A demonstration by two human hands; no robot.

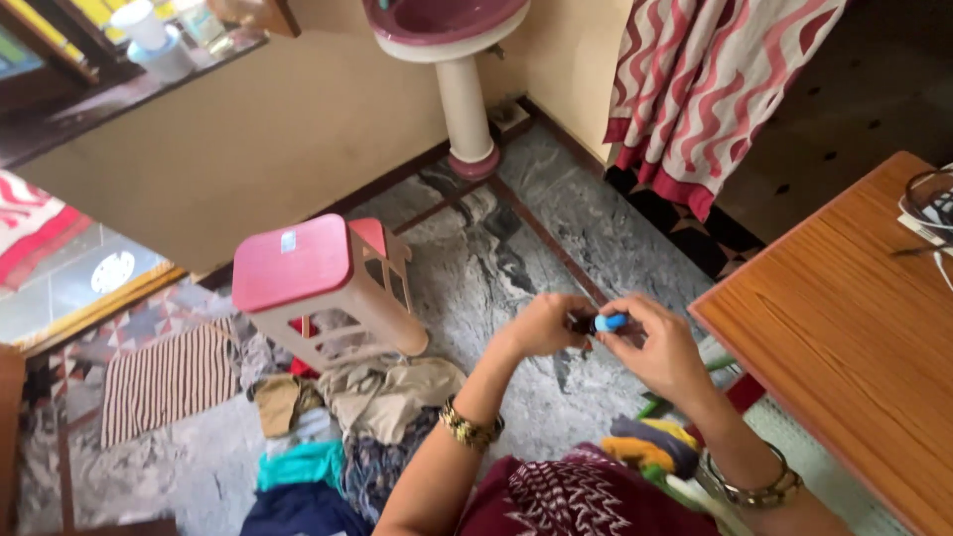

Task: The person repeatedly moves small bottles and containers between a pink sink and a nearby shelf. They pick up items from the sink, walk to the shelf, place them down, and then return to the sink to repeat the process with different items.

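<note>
Centrally, a small object with a dark body and a bright blue tip (600, 323) was held in the air above the grey marbled stone floor (516, 268), caught between both hands. The dark end was pinched by the thumb and fingertips of the left hand (544, 324), whose fingers were curled together around it. The blue end was pinched by the thumb and forefinger of the right hand (663, 347), with the remaining fingers bent loosely above. What the object was could not be told. A gold bangle (469, 427) was worn on the left wrist and thin metal bangles (756, 486) on the right.

Just below the right forearm, a bundle of yellow, purple and green cloth (650, 445) was seen, next to a maroon patterned garment (576, 498) on the near edge. To the left, a heap of crumpled clothes (347, 427) lay on the floor, and beyond it a red-topped cream plastic stool (323, 288) was tipped on its side. An orange-brown wooden table (844, 328) stood to the right. Far off, a maroon pedestal washbasin (452, 40) and a red-and-white wavy curtain (705, 79) were placed against the wall.
</note>
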